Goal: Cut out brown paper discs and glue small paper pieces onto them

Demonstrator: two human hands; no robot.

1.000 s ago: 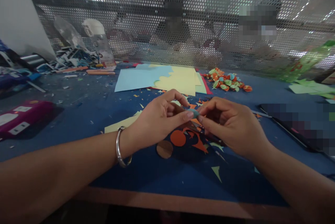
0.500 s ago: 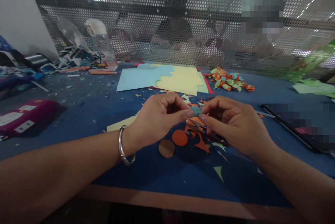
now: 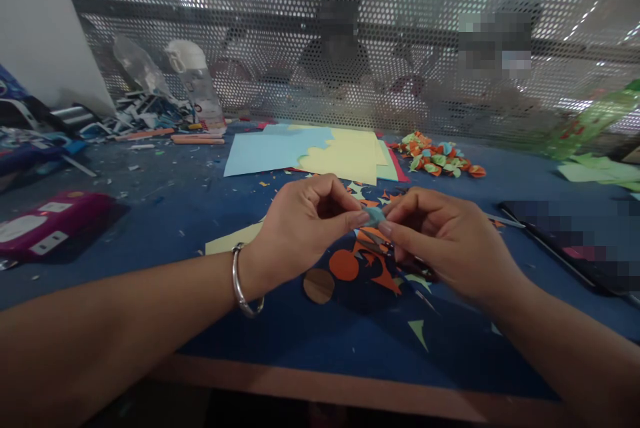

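Observation:
A small piece of blue paper (image 3: 374, 216) is pinched between my two hands above the table. My left hand (image 3: 313, 231) grips its left end between thumb and forefinger. The right end is held the same way by my right hand (image 3: 440, 235). Scissors (image 3: 373, 246) lie below, partly hidden by my right hand. Beside them are orange paper scraps and an orange paper disc (image 3: 343, 265). A brown disc (image 3: 319, 286) rests just left of that one. Pale yellow paper (image 3: 233, 238) shows behind my left wrist.
Blue and yellow paper sheets (image 3: 275, 151) lie at the back, with a pile of folded orange, green and blue paper pieces (image 3: 440, 158) to their right. A water bottle (image 3: 200, 91), a magenta box (image 3: 55, 225) and a dark tablet-like device (image 3: 575, 241) stand around the sides.
Both hands stay in nearly the same place. The blue paper has turned slightly between the fingertips and shows a lighter face.

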